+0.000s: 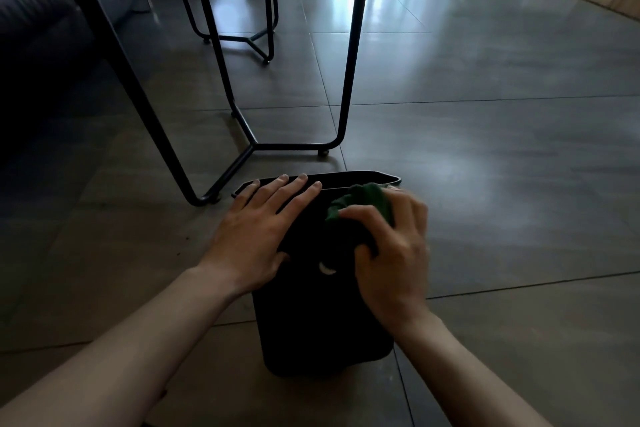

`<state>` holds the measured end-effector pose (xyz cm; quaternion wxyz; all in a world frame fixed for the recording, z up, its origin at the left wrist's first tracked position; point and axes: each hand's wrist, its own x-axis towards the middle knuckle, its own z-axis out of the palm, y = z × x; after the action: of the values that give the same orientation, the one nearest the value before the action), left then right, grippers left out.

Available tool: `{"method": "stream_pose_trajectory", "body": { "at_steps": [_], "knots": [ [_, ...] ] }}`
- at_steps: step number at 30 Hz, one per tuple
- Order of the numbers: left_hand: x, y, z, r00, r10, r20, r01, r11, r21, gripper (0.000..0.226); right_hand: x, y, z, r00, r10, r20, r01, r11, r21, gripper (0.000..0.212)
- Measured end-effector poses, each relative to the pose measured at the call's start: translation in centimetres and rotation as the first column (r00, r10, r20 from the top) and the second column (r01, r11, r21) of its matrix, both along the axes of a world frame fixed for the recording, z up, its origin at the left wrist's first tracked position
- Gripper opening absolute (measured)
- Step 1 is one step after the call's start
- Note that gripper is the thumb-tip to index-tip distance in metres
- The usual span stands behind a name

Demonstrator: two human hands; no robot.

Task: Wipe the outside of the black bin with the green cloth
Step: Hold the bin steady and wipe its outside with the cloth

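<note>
Black bin (322,319) lies on its side on the tiled floor (502,184), mouth pointing away, just in front of the metal table legs (249,146). Left hand (258,236) spread flat on the bin's upper wall, likely steadying it. Right hand (391,253) clenched around the green cloth (367,201), pressed near the rim. Underside and interior hidden; dim light blurs surface detail.

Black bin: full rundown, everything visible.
The black bin looks like matte plastic, rectangular with rounded corners and a thin flared rim at its far end. It lies tipped on the tiled floor, opening facing away, base nearest the camera. A small pale mark shows on its upper side. The left hand rests flat on it; the right hand presses the green cloth against it.
</note>
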<state>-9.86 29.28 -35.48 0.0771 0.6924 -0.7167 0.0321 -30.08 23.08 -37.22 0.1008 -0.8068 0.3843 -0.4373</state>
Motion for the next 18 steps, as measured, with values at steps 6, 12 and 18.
{"method": "stream_pose_trajectory", "body": {
  "at_steps": [6, 12, 18],
  "knots": [
    [0.4, -0.2, 0.2, 0.996, -0.026, -0.089, 0.024, 0.999, -0.023, 0.102, 2.0, 1.2, -4.4, 0.937, 0.061, -0.344, -0.095, 0.992, -0.082, 0.041],
    [0.4, -0.7, 0.6, 0.991, -0.025, -0.129, 0.022, 1.000, -0.019, 0.108, -0.8, 3.0, -8.3, 0.724, 0.177, -0.666, -0.345, 0.930, -0.129, 0.055],
    [0.3, -0.5, 0.4, 0.989, -0.030, -0.145, 0.026, 0.999, -0.028, 0.112, -4.9, 3.7, -11.4, 0.506, 0.208, -0.837, -0.616, 0.767, -0.181, 0.043]
  ]
}}
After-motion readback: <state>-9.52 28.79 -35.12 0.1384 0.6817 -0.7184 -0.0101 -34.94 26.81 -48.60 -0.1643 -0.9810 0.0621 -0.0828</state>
